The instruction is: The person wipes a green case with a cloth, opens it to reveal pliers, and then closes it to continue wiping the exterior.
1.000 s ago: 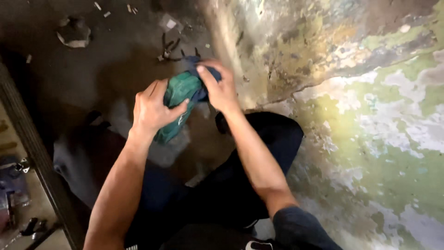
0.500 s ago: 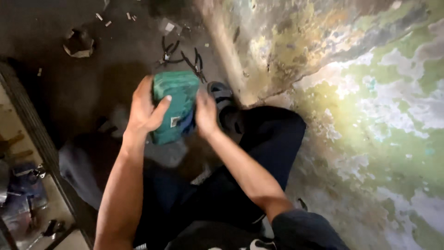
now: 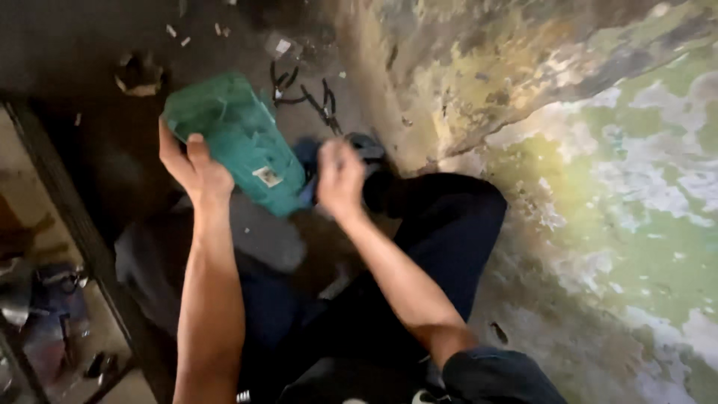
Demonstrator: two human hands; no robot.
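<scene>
1. Your left hand (image 3: 196,170) had its grip closed on the lower edge of the green case (image 3: 238,142), holding it tilted above the floor (image 3: 82,45).
2. Your right hand (image 3: 340,179) was blurred just right of the case; I could not tell its grip.
3. Black pliers (image 3: 323,101) lay on the floor beyond the case, near the peeling wall (image 3: 598,187).

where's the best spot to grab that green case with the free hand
Probably the lower right edge of the green case, reached from the right, judging by its pose. The left hand already grips its left edge and the case is tilted, so the right hand, blurred just beside that corner, is the nearest grip.
</scene>
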